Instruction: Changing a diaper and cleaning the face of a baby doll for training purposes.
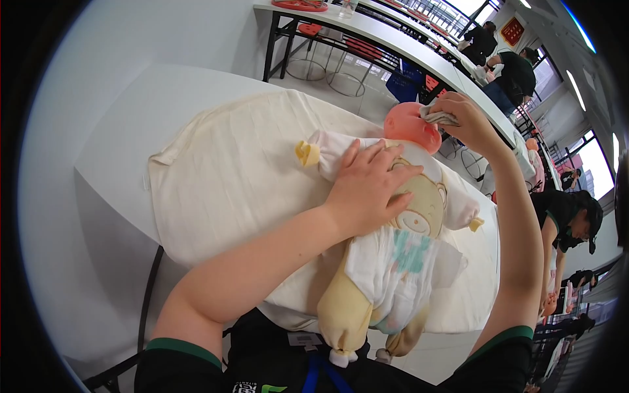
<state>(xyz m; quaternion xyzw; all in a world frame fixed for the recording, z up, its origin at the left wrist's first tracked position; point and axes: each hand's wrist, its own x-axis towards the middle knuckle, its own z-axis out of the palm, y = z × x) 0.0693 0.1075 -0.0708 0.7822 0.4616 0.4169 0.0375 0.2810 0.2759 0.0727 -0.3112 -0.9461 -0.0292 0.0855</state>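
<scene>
A baby doll lies on its back on a cream cloth spread over a white table, its pink plastic head at the far side. It wears a long-sleeved baby top with a bear face on the front, yellow trousers and, over them, a white diaper with a green print. My left hand lies spread on the doll's chest, palm down. Between the fingers of my right hand is a folded whitish cloth, which touches the doll's face.
A white wall stands at the left of the table. Beyond the doll runs a long white table with red stools beneath. Co-workers in dark clothes bend over tables at the right, one person fairly near. A metal table leg shows at lower left.
</scene>
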